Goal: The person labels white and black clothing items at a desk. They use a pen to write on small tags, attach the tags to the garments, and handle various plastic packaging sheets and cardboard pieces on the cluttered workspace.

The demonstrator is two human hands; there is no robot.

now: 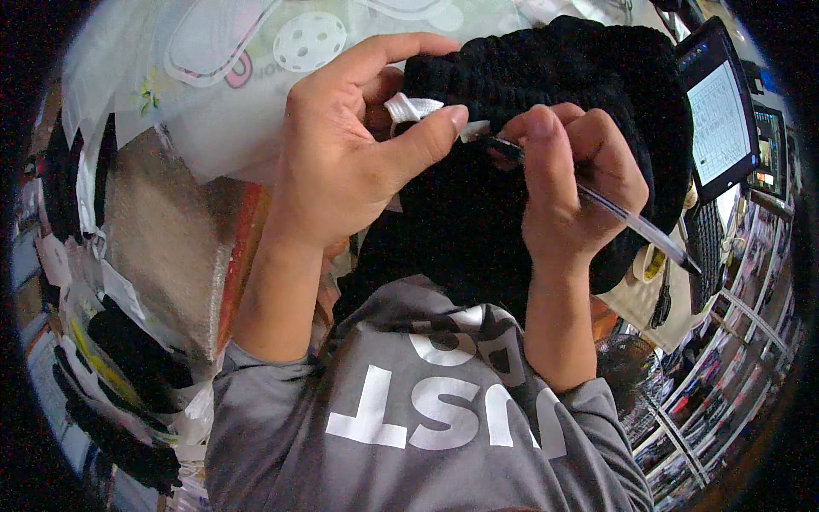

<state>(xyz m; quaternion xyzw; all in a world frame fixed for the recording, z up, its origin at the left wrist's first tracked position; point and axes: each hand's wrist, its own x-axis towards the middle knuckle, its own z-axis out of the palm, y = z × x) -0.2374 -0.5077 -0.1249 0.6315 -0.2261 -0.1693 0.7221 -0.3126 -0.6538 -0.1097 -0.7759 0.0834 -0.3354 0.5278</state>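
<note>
A black garment (pixel 546 72) with a gathered, elastic-looking edge is bunched in front of me. My left hand (pixel 337 162) grips that edge, fingers behind it and thumb across the front. Between its thumb and fingers a white woven strip (pixel 413 108) sticks out, and a short bit of white shows past the thumb tip. My right hand (pixel 573 183) is closed round a clear-barrelled pen (pixel 641 224), its dark front end pointing at the white strip beside my left thumb. Whether the tip touches the strip is hidden by the fingers.
Beyond my left hand lies a translucent plastic sheet (pixel 247 102) with printed shapes. On the right stand a tablet-like screen (pixel 721 119), a keyboard (pixel 706 247) and a fan (pixel 627 363). Shelving (pixel 734 341) full of goods lies past them. Dark garments (pixel 141 350) are heaped at left.
</note>
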